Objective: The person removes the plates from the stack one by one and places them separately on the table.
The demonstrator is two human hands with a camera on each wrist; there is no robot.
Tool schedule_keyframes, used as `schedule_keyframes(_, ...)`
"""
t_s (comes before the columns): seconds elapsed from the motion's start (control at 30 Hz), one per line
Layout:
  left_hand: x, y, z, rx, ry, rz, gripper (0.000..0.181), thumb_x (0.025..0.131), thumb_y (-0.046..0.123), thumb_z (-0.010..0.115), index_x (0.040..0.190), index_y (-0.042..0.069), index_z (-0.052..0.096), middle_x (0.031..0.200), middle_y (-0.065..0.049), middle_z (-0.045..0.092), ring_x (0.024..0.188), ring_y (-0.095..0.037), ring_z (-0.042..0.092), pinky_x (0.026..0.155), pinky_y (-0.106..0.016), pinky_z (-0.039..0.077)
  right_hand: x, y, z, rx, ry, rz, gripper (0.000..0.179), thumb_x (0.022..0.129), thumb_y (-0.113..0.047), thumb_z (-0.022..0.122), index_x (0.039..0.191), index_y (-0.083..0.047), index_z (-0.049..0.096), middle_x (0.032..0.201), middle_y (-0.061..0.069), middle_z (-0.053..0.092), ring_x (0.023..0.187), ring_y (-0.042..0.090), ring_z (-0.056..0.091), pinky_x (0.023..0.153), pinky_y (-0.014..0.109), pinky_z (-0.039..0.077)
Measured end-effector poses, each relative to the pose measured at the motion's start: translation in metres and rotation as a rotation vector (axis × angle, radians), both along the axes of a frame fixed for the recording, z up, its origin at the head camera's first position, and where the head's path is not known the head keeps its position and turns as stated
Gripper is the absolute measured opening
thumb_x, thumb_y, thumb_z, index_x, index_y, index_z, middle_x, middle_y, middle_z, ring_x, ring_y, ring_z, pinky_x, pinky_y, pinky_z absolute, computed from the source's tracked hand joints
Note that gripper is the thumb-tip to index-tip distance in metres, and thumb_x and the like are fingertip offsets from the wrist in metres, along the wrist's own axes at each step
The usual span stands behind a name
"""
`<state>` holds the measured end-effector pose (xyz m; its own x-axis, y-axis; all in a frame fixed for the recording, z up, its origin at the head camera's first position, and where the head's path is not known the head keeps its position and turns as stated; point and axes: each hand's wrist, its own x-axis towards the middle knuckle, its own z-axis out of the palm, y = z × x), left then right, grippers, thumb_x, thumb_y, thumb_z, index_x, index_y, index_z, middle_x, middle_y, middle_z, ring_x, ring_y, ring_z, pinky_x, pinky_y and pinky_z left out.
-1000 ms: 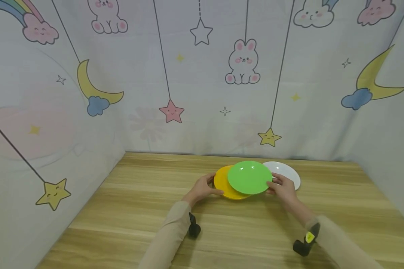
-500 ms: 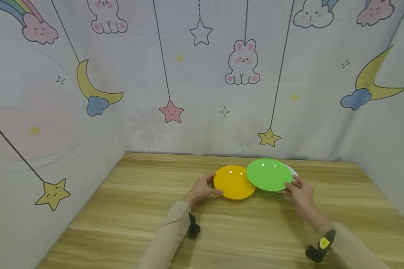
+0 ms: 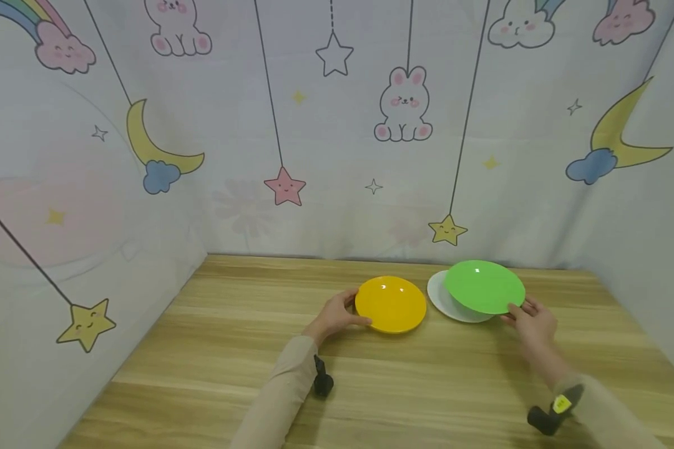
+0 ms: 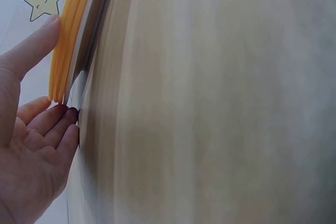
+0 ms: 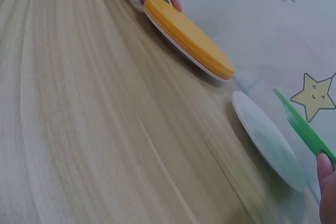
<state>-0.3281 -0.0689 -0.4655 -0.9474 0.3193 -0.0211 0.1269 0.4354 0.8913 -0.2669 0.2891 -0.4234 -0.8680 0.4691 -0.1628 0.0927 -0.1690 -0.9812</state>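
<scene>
In the head view my left hand [image 3: 336, 317] holds the left rim of a stack of orange plates [image 3: 390, 304]. The left wrist view shows several orange layers [image 4: 69, 45] with a white one at the bottom, the thumb on the rim and the fingers at the edge below. My right hand [image 3: 533, 324] pinches the near right rim of a green plate [image 3: 485, 287], thumb on top. That plate hangs tilted over a white plate [image 3: 442, 299] on the table, partly covering it; the right wrist view shows a gap between the green plate [image 5: 307, 131] and the white plate [image 5: 265, 135].
A wood-grain table [image 3: 371, 386] carries the plates near its back edge. Behind it and at the sides hang pale cloth walls [image 3: 337, 137] printed with stars, moons and rabbits. A small black camera [image 3: 322, 380] sits on the left wrist, another camera [image 3: 550, 418] on the right.
The green plate has moved right in my right hand, from over the orange stack to over the white plate. The orange stack is now uncovered. My left hand has stayed put.
</scene>
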Motion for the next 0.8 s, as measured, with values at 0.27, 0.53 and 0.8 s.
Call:
schedule_keyframes(0.27, 0.001, 0.0, 0.001, 0.001, -0.004, -0.002, 0.082, 0.07, 0.021, 0.079, 0.137, -0.001, 0.035, 0.14, -0.015, 0.038, 0.127, -0.026, 0.038, 0.105, -0.037, 0.033, 0.005, 0.015, -0.001, -0.045, -0.004, -0.055, 0.061, 0.088, 0.003, 0.049, 0.141, 0.004, 0.02, 0.088, -0.005, 0.049, 0.058, 0.0, 0.059, 0.063, 0.014, 0.053)
schedule_keyframes(0.53, 0.005, -0.001, 0.006, 0.012, 0.002, -0.009, 0.083, 0.07, 0.018, 0.079, 0.136, -0.003, 0.035, 0.139, -0.016, 0.039, 0.127, -0.027, 0.039, 0.105, -0.037, 0.032, 0.01, 0.028, -0.001, -0.049, -0.018, -0.103, 0.064, 0.088, 0.001, 0.05, 0.143, 0.001, 0.017, 0.093, -0.002, 0.047, 0.055, 0.0, 0.058, 0.06, 0.013, 0.053)
schedule_keyframes(0.8, 0.004, 0.0, 0.005, 0.012, 0.005, -0.008, 0.082, 0.07, 0.019, 0.079, 0.136, -0.004, 0.036, 0.139, -0.017, 0.039, 0.127, -0.027, 0.039, 0.105, -0.037, 0.032, 0.01, 0.047, -0.008, -0.023, -0.041, -0.158, 0.066, 0.088, 0.001, 0.049, 0.143, 0.001, 0.013, 0.098, 0.0, 0.045, 0.053, -0.002, 0.057, 0.059, 0.012, 0.052)
